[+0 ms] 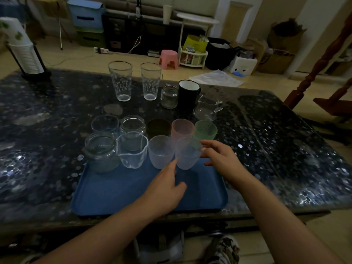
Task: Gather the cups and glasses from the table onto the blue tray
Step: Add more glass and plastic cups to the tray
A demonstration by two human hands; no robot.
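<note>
Gently: your right hand (219, 157) and left hand (163, 185), fingers loose, flank the light, slippery frosted cup (187, 155); grip mid-wall.

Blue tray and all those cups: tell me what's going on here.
A person is loading cups and glasses onto the blue tray. Both hands are at a frosted cup on the tray's far end: the right hand beside it, the left hand touching it with a fingertip. About ten pieces crowd the far end of the tray. Two tall glasses, a black mug and others still wait on the table.
</note>
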